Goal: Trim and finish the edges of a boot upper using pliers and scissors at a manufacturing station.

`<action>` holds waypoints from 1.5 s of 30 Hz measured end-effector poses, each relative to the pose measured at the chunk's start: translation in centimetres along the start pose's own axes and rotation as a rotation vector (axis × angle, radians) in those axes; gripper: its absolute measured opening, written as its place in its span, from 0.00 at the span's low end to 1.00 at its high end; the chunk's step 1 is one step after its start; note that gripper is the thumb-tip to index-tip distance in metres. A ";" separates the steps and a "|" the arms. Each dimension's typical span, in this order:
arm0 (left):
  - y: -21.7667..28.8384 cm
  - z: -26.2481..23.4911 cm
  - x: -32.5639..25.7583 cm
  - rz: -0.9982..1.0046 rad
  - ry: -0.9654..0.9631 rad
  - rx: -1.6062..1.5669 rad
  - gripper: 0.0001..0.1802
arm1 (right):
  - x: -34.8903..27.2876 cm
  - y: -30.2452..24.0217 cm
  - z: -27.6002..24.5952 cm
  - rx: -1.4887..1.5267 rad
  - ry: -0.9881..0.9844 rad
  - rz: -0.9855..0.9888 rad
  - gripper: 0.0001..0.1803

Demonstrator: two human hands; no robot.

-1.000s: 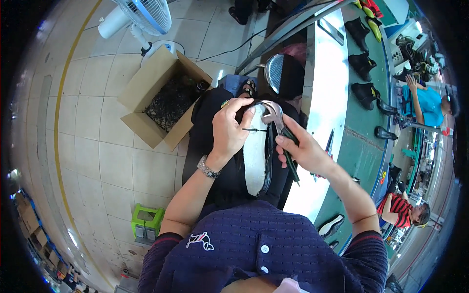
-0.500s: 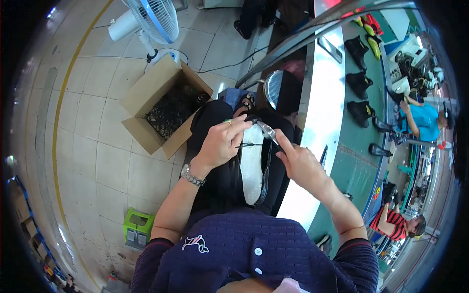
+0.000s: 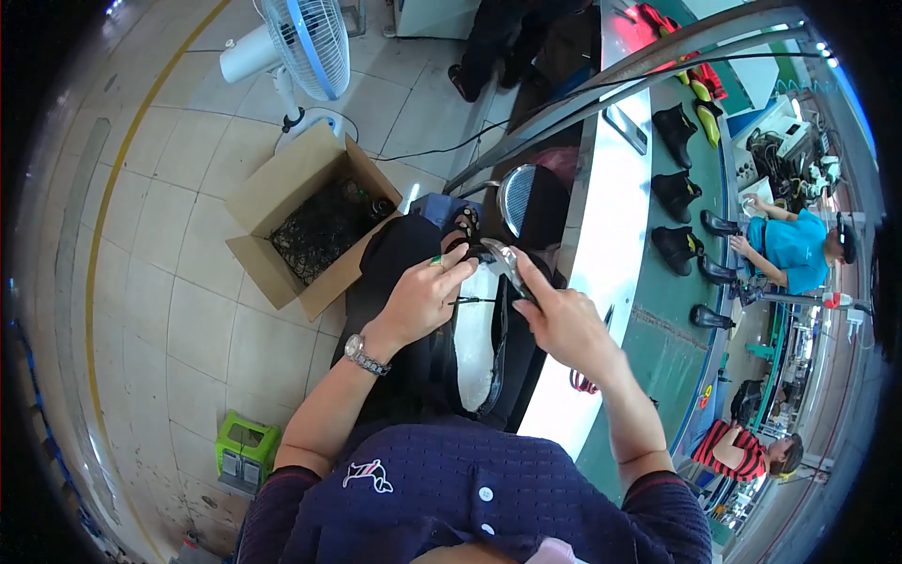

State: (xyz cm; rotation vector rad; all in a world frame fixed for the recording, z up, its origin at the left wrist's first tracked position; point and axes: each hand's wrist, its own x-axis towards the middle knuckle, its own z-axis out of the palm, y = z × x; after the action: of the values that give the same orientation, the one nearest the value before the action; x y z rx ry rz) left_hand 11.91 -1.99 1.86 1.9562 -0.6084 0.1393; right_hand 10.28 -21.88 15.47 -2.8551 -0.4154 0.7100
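A black shoe upper (image 3: 499, 348) on its last lies sole side up across my lap, its long white bottom (image 3: 474, 352) facing me. A thin black cord (image 3: 476, 300) crosses that bottom. My left hand (image 3: 423, 296) is closed at the far end, its thumb and fingers pinching the black edge. My right hand (image 3: 568, 324) grips metal pincers (image 3: 503, 263) by the dark handle, and their curved head sits on that same end, close to the left fingertips. The jaws' exact bite is too small to make out.
A cardboard box (image 3: 246, 202) of dark stringy scraps and a fan (image 3: 315, 47) stand to the left. At right run a metal ledge (image 3: 601, 216) with a phone (image 3: 627, 129) and a green conveyor (image 3: 658, 310) carrying several black boots (image 3: 672, 193). Two co-workers sit beyond.
The pincers have turned, with their head now curving over the shoe's far end. My right hand has swung round with them. My left hand keeps its pinch, and the whole view has shifted slightly.
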 end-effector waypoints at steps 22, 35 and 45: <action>1.8 -0.9 -0.2 -0.267 -0.018 -0.259 0.19 | -2.3 1.5 3.8 0.413 0.197 0.059 0.35; 2.1 -1.4 2.7 -0.121 -0.215 -0.176 0.29 | -9.6 18.5 19.3 0.472 0.691 0.756 0.32; 2.2 -1.7 2.3 -0.113 -0.170 -0.117 0.24 | -18.9 15.4 22.1 1.019 0.449 1.011 0.28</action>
State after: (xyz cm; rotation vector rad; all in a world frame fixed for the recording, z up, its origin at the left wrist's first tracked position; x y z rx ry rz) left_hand 13.11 -2.04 5.20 1.8950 -0.6010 -0.1313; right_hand -12.85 -40.11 0.85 -1.9324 1.1645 0.2052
